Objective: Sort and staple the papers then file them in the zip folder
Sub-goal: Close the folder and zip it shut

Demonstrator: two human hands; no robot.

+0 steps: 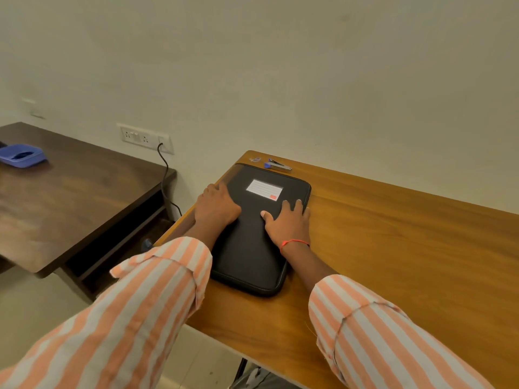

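Observation:
A black zip folder (250, 242) with a white label lies flat at the left end of the light wooden table (393, 248). My left hand (216, 207) rests on the folder's left edge, fingers curled over the side. On the folder's right part my right hand (289, 221) lies flat with fingers spread; a red thread circles its wrist. A small blue and silver stapler (278, 165) sits on the table just beyond the folder's far edge. No papers are visible.
A dark wooden desk (70, 203) stands to the left with a blue tray (22, 155) on it. A black cable (165, 175) hangs from a wall socket between the two tables. A small round item (255, 159) lies by the stapler.

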